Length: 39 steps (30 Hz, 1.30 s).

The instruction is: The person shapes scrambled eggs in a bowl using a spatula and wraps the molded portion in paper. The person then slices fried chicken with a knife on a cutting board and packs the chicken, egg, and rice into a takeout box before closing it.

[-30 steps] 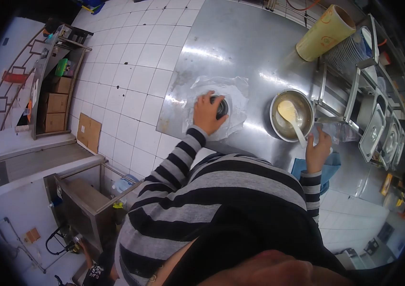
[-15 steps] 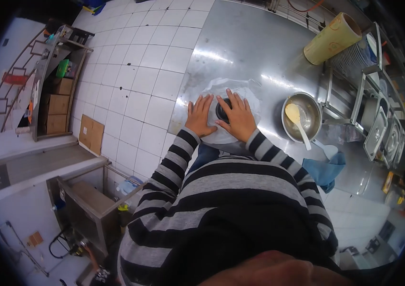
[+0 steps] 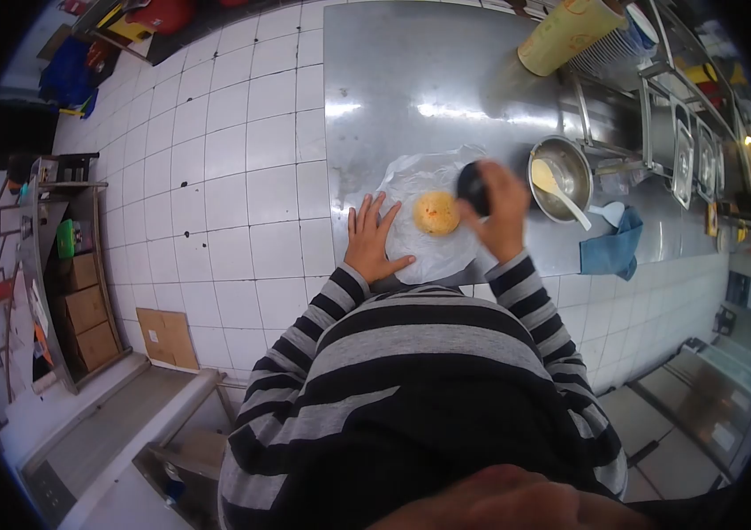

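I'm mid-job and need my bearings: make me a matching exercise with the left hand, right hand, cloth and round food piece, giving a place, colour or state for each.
Column one
1. left hand
2. right hand
3. cloth
4. round food piece

Column two
A. blue, near the metal bowl
B. orange-yellow, on the crinkled plastic sheet
C. holding the black round object
D. fingers spread, holding nothing

Right pairs: 1-D, 2-C, 3-A, 4-B
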Tool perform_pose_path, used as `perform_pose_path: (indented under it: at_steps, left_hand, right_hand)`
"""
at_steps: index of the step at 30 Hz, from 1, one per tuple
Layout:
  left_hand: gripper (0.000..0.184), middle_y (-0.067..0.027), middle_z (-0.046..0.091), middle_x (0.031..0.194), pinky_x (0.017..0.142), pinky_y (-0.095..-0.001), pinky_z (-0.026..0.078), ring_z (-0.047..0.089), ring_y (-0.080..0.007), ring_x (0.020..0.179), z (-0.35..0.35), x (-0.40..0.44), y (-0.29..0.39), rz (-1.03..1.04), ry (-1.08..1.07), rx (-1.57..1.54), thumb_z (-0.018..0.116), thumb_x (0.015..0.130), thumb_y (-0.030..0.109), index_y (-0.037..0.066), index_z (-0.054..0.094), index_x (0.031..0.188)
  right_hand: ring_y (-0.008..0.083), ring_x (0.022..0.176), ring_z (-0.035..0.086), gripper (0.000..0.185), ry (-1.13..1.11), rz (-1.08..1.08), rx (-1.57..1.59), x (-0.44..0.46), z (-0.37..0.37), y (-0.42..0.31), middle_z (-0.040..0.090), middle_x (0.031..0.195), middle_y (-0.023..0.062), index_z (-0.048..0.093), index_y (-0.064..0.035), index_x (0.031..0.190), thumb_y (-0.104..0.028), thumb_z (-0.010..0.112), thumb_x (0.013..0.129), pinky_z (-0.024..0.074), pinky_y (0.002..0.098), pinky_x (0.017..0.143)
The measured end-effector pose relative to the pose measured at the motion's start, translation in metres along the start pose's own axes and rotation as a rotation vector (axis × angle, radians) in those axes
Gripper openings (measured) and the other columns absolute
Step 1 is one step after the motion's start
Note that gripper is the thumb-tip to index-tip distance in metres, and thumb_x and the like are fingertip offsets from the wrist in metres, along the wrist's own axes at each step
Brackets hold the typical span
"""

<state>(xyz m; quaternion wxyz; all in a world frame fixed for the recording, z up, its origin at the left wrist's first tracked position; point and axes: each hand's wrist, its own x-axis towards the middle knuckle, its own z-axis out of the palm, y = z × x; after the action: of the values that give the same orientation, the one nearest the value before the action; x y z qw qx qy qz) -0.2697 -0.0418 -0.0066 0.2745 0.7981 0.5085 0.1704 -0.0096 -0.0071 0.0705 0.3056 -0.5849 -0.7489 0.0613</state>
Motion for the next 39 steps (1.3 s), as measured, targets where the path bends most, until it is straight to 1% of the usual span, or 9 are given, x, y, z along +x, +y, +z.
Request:
perform_pose_path:
  at_steps: [3,7,9,11,15,20,27,35,39]
  left_hand:
    - [0.093,-0.0165,0.025,0.152,0.114,-0.0608,0.003,0.01,-0.0409,0.144,-0.019,-0.005,0.006,0.111,-0.046,-0.071,0.08,0.063,0.055,0.016,0.043,0.139]
    - [0.076,-0.0146,0.028,0.151,0.114,-0.0608,0.005,0.014,-0.0404,0.144,-0.016,-0.022,0.005,0.197,-0.175,-0.097,0.086,0.059,0.04,0.021,0.054,0.126]
    - [0.072,-0.0131,0.032,0.149,0.115,-0.0606,0.009,0.017,-0.0394,0.143,-0.007,-0.029,0.0,0.205,-0.136,-0.073,0.086,0.059,0.032,0.022,0.057,0.123]
    - [0.068,-0.0116,0.035,0.148,0.115,-0.0603,0.012,0.02,-0.0383,0.143,-0.004,-0.035,0.003,0.21,-0.102,-0.051,0.086,0.058,0.024,0.023,0.059,0.121]
    - [0.056,-0.0072,0.047,0.139,0.113,-0.0555,0.022,0.032,-0.0317,0.139,0.008,-0.037,0.013,0.226,-0.013,-0.111,0.078,0.059,0.008,0.018,0.061,0.11]
    - [0.04,-0.0051,0.061,0.122,0.111,-0.0504,0.03,0.049,-0.027,0.129,0.024,-0.041,0.016,0.189,0.068,-0.187,0.069,0.063,-0.003,0.012,0.058,0.099]
    - [0.032,-0.0046,0.069,0.107,0.106,-0.0481,0.038,0.059,-0.0265,0.118,0.027,-0.05,0.007,0.163,0.164,-0.172,0.062,0.07,-0.007,0.009,0.057,0.097]
    - [0.015,-0.0082,0.071,0.104,0.1,-0.0426,0.045,0.065,-0.0283,0.103,0.019,-0.04,0.007,-0.097,0.355,-0.34,0.066,0.082,0.005,0.008,0.07,0.096]
    - [0.017,-0.0122,0.067,0.079,0.07,-0.0387,0.048,0.061,-0.0272,0.076,0.023,-0.007,0.021,-0.5,0.372,-0.454,0.058,0.094,0.019,0.006,0.068,0.093]
  right_hand:
    - [0.0354,0.123,0.046,0.071,0.264,0.293,-0.363,0.01,-0.03,0.052,0.049,0.133,0.0143,0.045,-0.0135,0.139,-0.043,0.071,0.08,0.0354,0.0492,0.1]
    - [0.0334,0.129,0.041,0.072,0.108,0.41,-0.528,0.001,-0.05,0.098,0.046,0.137,0.0141,0.039,-0.0173,0.144,-0.042,0.067,0.082,0.0272,0.0541,0.104]
    - [0.0336,0.13,0.04,0.066,0.088,0.133,-0.596,-0.007,-0.055,0.093,0.044,0.139,0.0139,0.043,-0.0155,0.141,-0.027,0.067,0.08,0.0261,0.0535,0.106]
    - [0.0338,0.136,0.035,0.073,-0.134,-0.081,-0.163,-0.03,-0.045,0.087,0.042,0.143,0.0135,0.048,-0.0109,0.136,-0.007,0.062,0.064,0.0232,0.0546,0.11]
    - [0.0322,0.141,0.028,0.08,-0.627,-0.175,-0.041,-0.061,-0.028,0.024,0.042,0.145,0.0106,0.045,-0.0144,0.138,-0.018,0.065,0.06,0.0156,0.0604,0.114]
    - [0.024,0.118,0.052,0.056,-0.373,-0.282,-0.069,-0.101,0.017,0.036,0.059,0.116,0.0063,0.057,-0.0093,0.117,-0.017,0.069,0.063,0.035,0.0493,0.101]
    - [0.0204,0.094,0.06,0.038,-0.259,-0.362,-0.08,-0.095,-0.001,0.067,0.063,0.098,0.004,0.061,-0.0075,0.099,-0.005,0.066,0.062,0.0413,0.0413,0.088]
    - [0.0222,0.092,0.064,0.027,-0.315,0.131,0.513,-0.088,-0.015,0.063,0.069,0.09,0.0047,0.069,-0.0065,0.101,-0.001,0.065,0.075,0.0443,0.0352,0.09]
    - [0.025,0.079,0.062,0.023,-0.396,0.593,0.648,-0.077,0.0,0.069,0.064,0.078,0.0139,0.064,0.0002,0.089,-0.02,0.056,0.095,0.0438,0.0372,0.07]
